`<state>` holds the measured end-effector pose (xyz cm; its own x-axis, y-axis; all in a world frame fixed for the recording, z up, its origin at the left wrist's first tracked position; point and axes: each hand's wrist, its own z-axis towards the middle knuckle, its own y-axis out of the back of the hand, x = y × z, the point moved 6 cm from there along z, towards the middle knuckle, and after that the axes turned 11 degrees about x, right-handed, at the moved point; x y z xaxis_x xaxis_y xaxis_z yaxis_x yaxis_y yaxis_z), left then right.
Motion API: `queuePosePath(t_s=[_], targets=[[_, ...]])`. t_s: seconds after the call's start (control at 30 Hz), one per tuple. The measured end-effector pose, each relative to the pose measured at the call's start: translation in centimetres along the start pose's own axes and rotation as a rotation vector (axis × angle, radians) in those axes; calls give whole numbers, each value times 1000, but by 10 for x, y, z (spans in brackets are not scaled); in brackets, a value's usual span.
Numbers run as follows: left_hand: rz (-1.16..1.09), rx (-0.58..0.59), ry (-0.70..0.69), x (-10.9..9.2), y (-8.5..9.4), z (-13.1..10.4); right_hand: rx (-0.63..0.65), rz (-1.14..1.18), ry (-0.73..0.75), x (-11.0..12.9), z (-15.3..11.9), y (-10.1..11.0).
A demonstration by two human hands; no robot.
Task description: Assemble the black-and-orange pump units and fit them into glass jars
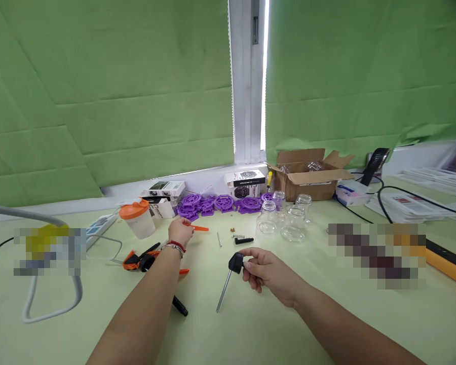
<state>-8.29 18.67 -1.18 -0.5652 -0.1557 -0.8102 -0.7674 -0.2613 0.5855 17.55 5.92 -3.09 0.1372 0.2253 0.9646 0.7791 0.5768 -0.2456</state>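
My right hand (264,274) pinches a black plastic piece (236,262) with a thin metal rod (224,291) slanting down from it. Farther off, my left hand (180,232) has its fingers closed at the end of a flat orange part (200,228). Between and beyond the hands lie a small metal pin (219,240), a spring (238,236), a short black part (243,241) and tiny brass-coloured bits (232,230). Orange and black parts (137,260) lie left of my left forearm, and a black tube end (180,306) shows to its right.
Purple plastic wheels (224,203) line the back before small boxes (243,177). Several glass jars (293,225) stand right of centre, near an open cardboard box (309,177). An orange-lidded cup (139,218), a power strip (101,229) and a grey stand (78,294) are at left.
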Motion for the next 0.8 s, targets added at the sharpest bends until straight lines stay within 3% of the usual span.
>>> queuePosePath(t_s=[0.17,0.37,0.53,0.8], targets=[[338,73,81,11,1,1,29,2,-9,-1,-4,-5],[616,143,85,5,-9,-3,55,-4,-32,-4,-4,-11],[691,200,72,3,-14,-3,52,-1,-20,-4,-3,-8],[660,308,49,8,4,-1,47,10,-36,-5,-2,-10]])
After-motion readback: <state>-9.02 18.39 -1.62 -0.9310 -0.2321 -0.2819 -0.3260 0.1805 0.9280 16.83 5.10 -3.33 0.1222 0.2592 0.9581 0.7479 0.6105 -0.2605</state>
